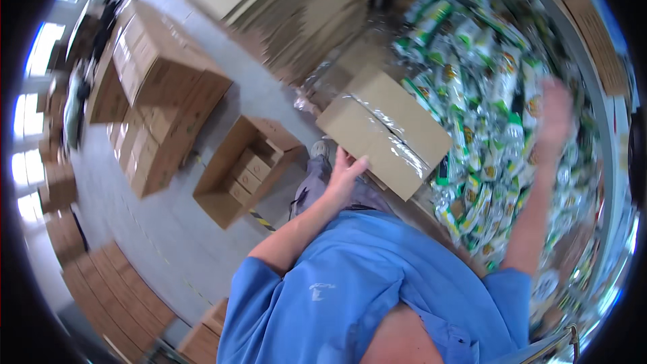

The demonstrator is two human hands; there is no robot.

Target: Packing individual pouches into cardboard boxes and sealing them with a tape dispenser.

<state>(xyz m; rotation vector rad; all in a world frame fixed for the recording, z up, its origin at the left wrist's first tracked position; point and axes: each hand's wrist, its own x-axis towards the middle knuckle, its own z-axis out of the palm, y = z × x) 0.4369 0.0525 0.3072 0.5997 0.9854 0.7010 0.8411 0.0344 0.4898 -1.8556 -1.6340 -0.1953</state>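
A taped brown cardboard box (384, 128) lies in front of me, its top flaps closed and clear tape glinting along the seam. My left hand (345, 176) grips its near left edge, with the thumb along the side; the fingertips are partly hidden. To the right spreads a heap of clear plastic packets (502, 84) with green and white labels. Over the far right part of this heap is my right hand (556, 114), arm stretched out. Motion smears its fingers, and I cannot see whether anything is in them.
An open carton (214, 203) with several small boxes (255, 167) stands on the grey floor at left. Behind it rise stacked taped cartons (165, 84). Flat cardboard sheets (317, 27) are piled at the top. More brown cartons (118, 296) stand lower left.
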